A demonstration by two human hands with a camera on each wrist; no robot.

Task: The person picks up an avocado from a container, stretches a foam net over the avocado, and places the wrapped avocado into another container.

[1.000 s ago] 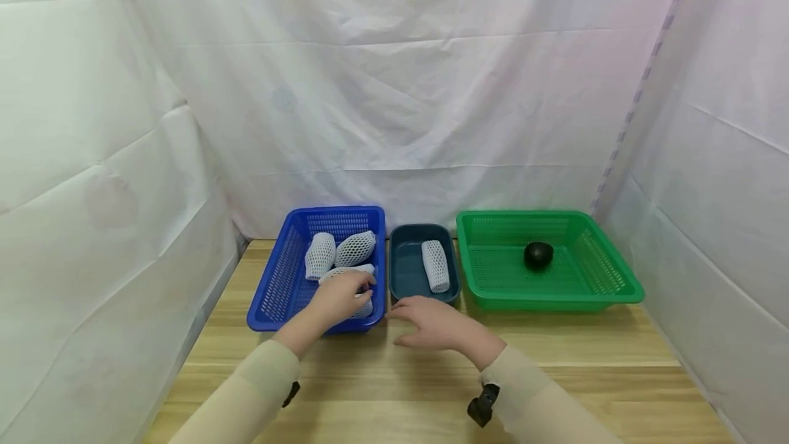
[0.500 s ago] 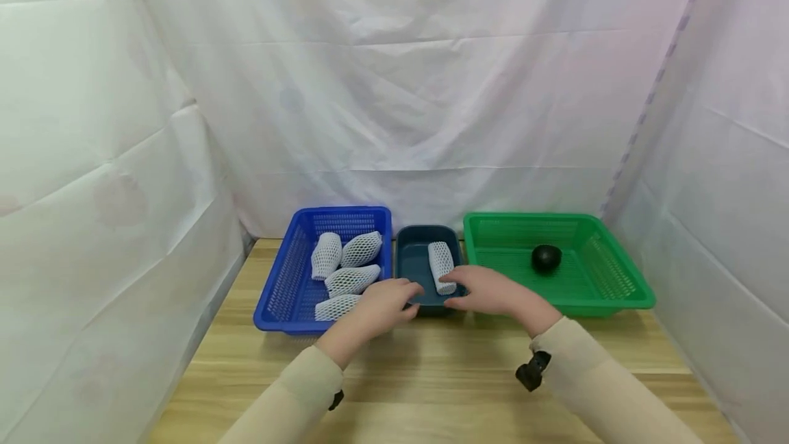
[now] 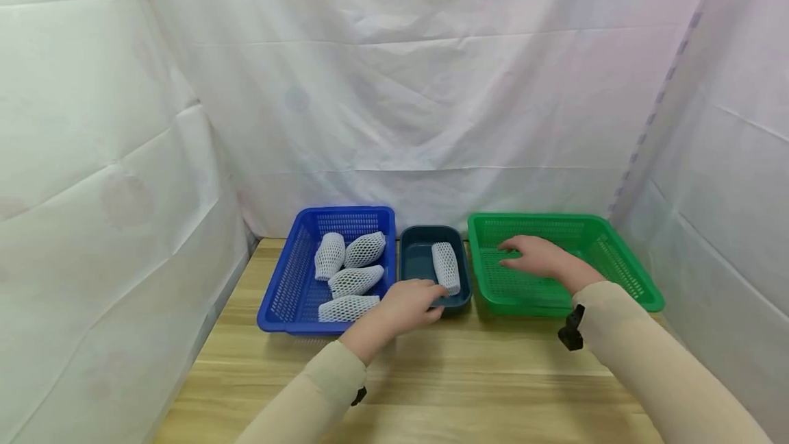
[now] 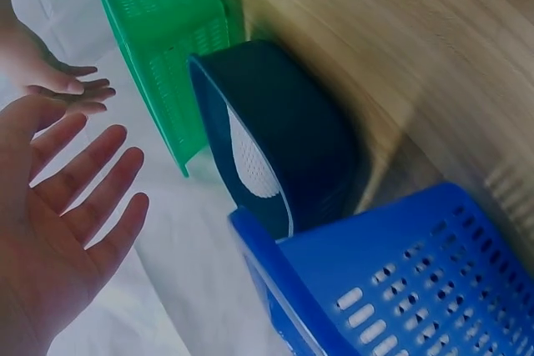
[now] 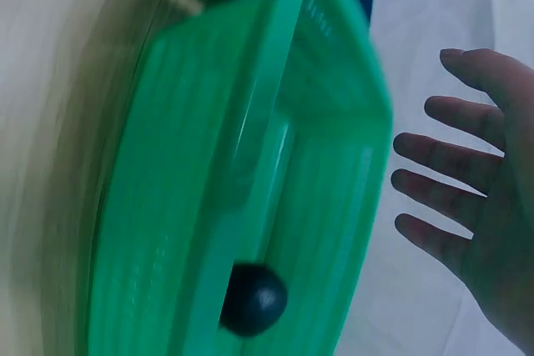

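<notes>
My left hand (image 3: pixel 409 303) hovers over the near rim of the dark teal box (image 3: pixel 418 260), fingers spread and nothing in them. Inside that box lies one white foam net sleeve (image 3: pixel 446 268), just beyond the left fingertips in the head view. My right hand (image 3: pixel 536 255) is over the green basket (image 3: pixel 631 278), its fingers extended and holding nothing. A dark, glossy rounded fruit (image 5: pixel 254 299) rests in the green basket, below the right hand; in the head view the hand hides it.
On the left stands a blue basket (image 3: pixel 271 303) holding several white foam net sleeves (image 3: pixel 355 281). All three containers sit side by side on a wooden table (image 3: pixel 468 389). White cloth (image 3: pixel 401 101) hangs behind and along both sides.
My right hand has moved right, from before the teal box, past it, to over the green basket. My left hand has left the blue basket and shifted right to the teal box.
</notes>
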